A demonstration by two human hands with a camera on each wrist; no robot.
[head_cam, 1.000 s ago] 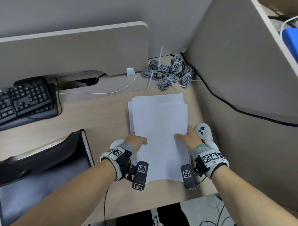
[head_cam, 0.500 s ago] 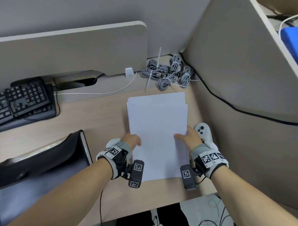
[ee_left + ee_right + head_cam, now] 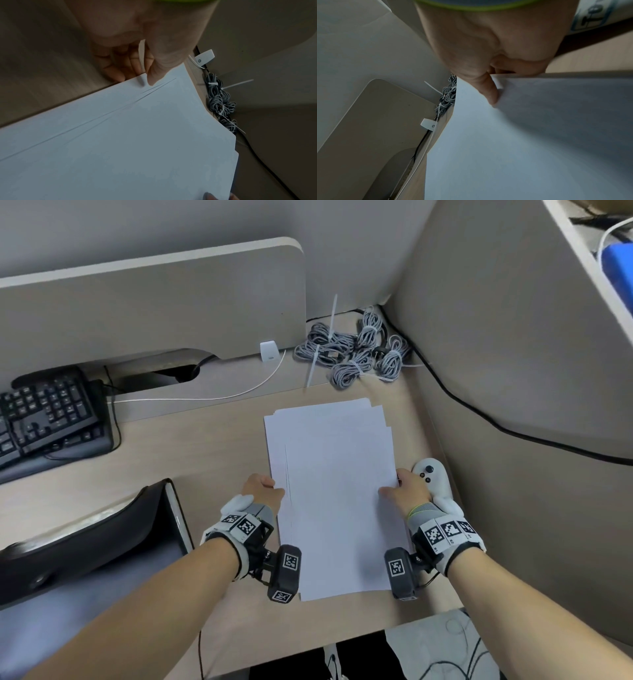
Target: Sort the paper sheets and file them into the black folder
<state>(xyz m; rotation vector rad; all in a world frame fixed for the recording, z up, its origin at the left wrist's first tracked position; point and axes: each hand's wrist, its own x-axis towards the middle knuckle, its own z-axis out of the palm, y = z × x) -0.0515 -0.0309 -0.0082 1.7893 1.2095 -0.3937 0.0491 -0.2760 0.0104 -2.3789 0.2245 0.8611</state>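
A stack of white paper sheets (image 3: 335, 487) lies on the wooden desk (image 3: 205, 446), its edges slightly uneven. My left hand (image 3: 265, 489) grips the stack's left edge, thumb on top and fingers curled under it; the left wrist view shows the thumb (image 3: 154, 75) pressing the sheets (image 3: 137, 142). My right hand (image 3: 402, 491) pinches the right edge, its thumb (image 3: 488, 92) lying on the top sheet (image 3: 522, 142) and the fingers underneath. The black folder (image 3: 85, 539) lies open at the desk's left front.
A black keyboard (image 3: 48, 412) sits at the far left. Bundled grey cables (image 3: 356, 350) and a white cable (image 3: 219, 397) lie behind the paper. A white controller (image 3: 433, 477) rests beside my right hand. Partition walls (image 3: 513, 371) close in the right side and back.
My left hand has slid from the top of the stack out to its left edge and now grips it. The stack's edges look more aligned. The right hand keeps its hold.
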